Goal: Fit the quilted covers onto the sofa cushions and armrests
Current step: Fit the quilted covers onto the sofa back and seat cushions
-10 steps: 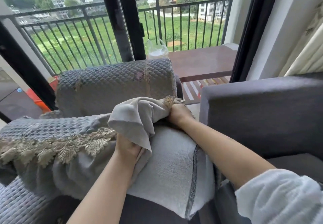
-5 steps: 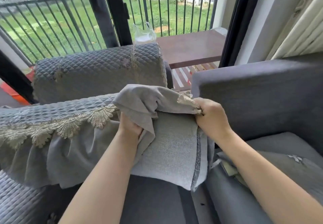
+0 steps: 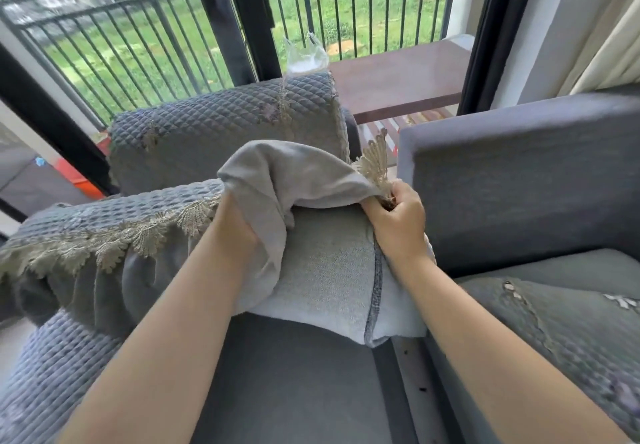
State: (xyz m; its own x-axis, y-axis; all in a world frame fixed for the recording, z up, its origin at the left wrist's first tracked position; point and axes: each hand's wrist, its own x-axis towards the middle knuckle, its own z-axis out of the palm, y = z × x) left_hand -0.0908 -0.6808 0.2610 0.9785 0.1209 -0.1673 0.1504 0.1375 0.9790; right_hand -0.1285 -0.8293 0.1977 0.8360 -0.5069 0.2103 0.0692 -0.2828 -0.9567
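Observation:
A grey quilted cover (image 3: 114,211) with a beige lace edge lies over the left part of a pale grey cushion (image 3: 325,270). Its right end is folded back, smooth underside up. My left hand (image 3: 239,232) grips that folded cloth from below, its fingers hidden inside the fold. My right hand (image 3: 398,222) pinches the cover's lace corner at the cushion's right end, beside the bare sofa back (image 3: 519,180). Behind the cushion stands an armrest (image 3: 221,125) wearing a fitted quilted cover.
Another quilted cover (image 3: 571,333) lies on the seat at the right. A dark seat cushion (image 3: 294,374) is below my arms. Beyond the armrest are a clear plastic bag (image 3: 306,57), a brown wooden table (image 3: 398,76), a black door frame and balcony railing.
My right hand has pulled the lace corner rightward and a little up, toward the sofa back, so the fold stretches further across the cushion. My left hand stays in the fold.

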